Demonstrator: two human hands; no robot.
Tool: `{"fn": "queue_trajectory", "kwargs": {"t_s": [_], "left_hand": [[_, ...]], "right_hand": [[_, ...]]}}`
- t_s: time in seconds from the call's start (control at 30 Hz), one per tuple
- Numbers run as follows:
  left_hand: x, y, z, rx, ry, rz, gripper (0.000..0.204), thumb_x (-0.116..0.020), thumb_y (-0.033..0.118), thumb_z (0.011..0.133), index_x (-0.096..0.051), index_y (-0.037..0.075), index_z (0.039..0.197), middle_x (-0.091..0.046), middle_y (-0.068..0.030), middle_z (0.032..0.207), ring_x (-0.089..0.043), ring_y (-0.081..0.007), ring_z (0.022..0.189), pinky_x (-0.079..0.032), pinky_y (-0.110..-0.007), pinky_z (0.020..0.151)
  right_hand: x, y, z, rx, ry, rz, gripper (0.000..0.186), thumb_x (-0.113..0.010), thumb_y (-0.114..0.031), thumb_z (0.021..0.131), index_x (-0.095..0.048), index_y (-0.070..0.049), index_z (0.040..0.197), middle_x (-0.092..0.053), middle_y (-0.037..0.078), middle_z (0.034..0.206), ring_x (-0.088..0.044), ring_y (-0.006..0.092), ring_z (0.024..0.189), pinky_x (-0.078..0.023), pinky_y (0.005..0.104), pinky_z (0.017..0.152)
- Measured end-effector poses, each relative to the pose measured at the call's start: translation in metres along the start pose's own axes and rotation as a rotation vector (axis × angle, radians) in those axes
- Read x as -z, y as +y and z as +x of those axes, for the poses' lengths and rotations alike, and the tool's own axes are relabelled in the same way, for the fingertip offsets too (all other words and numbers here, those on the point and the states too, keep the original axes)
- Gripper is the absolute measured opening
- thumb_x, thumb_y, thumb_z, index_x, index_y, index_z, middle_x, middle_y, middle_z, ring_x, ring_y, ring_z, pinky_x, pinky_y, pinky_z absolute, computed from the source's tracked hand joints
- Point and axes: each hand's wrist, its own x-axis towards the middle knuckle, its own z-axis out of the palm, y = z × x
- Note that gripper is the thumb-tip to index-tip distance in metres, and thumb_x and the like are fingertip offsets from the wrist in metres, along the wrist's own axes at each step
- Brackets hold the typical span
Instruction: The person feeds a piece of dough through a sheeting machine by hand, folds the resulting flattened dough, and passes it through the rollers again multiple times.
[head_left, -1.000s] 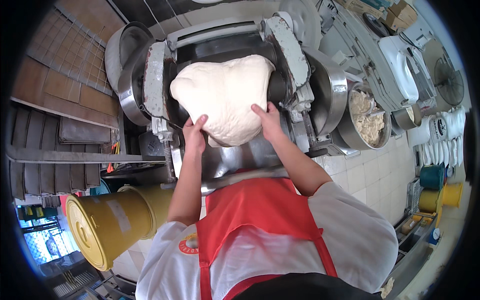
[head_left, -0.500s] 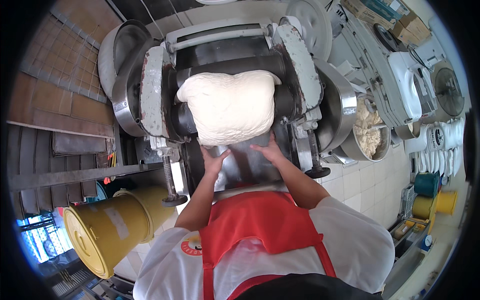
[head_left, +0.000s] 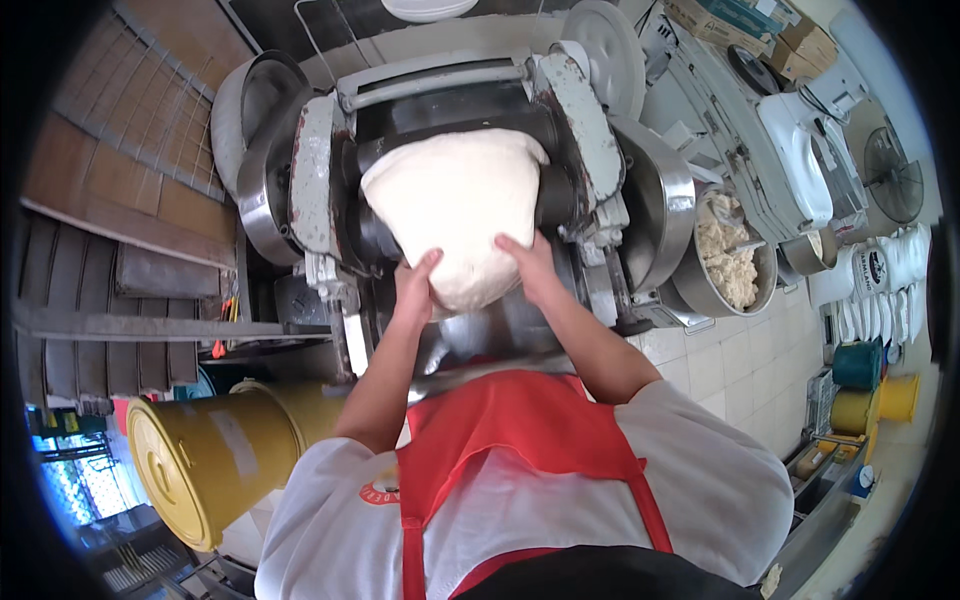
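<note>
Holding dough [head_left: 462,205] by edges: left hand [head_left: 415,287], right hand [head_left: 531,268], apart from side frames [head_left: 316,180].

A lidded yellow bin [head_left: 222,455] stands at left near dark metal trays [head_left: 165,272]; at right are a fan [head_left: 893,177], cardboard boxes [head_left: 806,50] and a green tub [head_left: 857,364].

The big dough [head_left: 460,200] blocks your middle way. The left post [head_left: 314,180] and the right post [head_left: 580,125] stand like walls on both sides. You have a bit of room between your left hand [head_left: 416,287] and the left post. There is more room over the metal tray [head_left: 478,338], but a bar [head_left: 437,382] crosses close to your apron [head_left: 510,425].
</note>
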Motion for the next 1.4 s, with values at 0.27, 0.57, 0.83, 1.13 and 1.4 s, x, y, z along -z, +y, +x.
{"fn": "queue_trajectory", "kwargs": {"t_s": [0.27,0.57,0.83,1.13,1.4], "left_hand": [[-0.018,0.063,-0.049,-0.361,0.087,0.257,0.050,-0.063,0.018,0.103,-0.046,-0.003,0.146,-0.055,-0.0151,0.142,-0.052,-0.0223,0.130,-0.040,-0.034,0.110],[0.057,-0.083,-0.025,0.158,0.188,0.666,0.098,-0.090,0.036,0.077,-0.041,-0.007,0.151,-0.042,-0.0266,0.156,-0.044,-0.0350,0.144,-0.034,-0.041,0.120],[0.044,-0.019,0.029,0.228,-0.317,0.408,0.094,-0.095,0.020,0.070,-0.047,-0.003,0.147,-0.058,-0.0159,0.144,-0.051,-0.0279,0.137,-0.038,-0.040,0.117],[-0.012,0.045,-0.014,-0.084,0.201,0.170,0.040,-0.078,0.025,0.094,-0.068,-0.005,0.119,-0.074,-0.0099,0.111,-0.066,-0.0165,0.105,-0.049,-0.032,0.098],[0.019,0.027,-0.053,-0.344,0.301,0.250,0.046,-0.064,0.015,0.103,-0.051,-0.007,0.141,-0.062,-0.0187,0.139,-0.059,-0.0246,0.129,-0.043,-0.036,0.112]], "right_hand": [[0.000,-0.032,-0.007,0.275,0.076,0.074,0.039,-0.078,-0.015,0.092,-0.066,0.004,0.123,-0.070,0.013,0.119,-0.064,0.0158,0.104,-0.052,0.0311,0.091],[0.061,0.090,0.000,-0.049,0.097,-0.710,0.095,-0.093,-0.029,0.073,-0.046,0.006,0.147,-0.054,0.021,0.147,-0.049,0.0323,0.138,-0.038,0.0395,0.117],[0.047,0.029,0.042,-0.158,-0.531,-0.470,0.083,-0.093,-0.011,0.073,-0.051,0.003,0.143,-0.062,0.014,0.138,-0.058,0.0250,0.128,-0.046,0.0374,0.110],[-0.006,-0.024,0.000,0.019,0.083,-0.007,0.055,-0.083,-0.022,0.088,-0.060,0.006,0.129,-0.070,0.016,0.119,-0.067,0.0208,0.104,-0.053,0.0346,0.092],[0.042,-0.012,-0.018,0.340,0.202,0.009,0.041,-0.071,-0.010,0.097,-0.058,0.006,0.132,-0.070,0.013,0.121,-0.066,0.0175,0.107,-0.052,0.0284,0.096]]}}
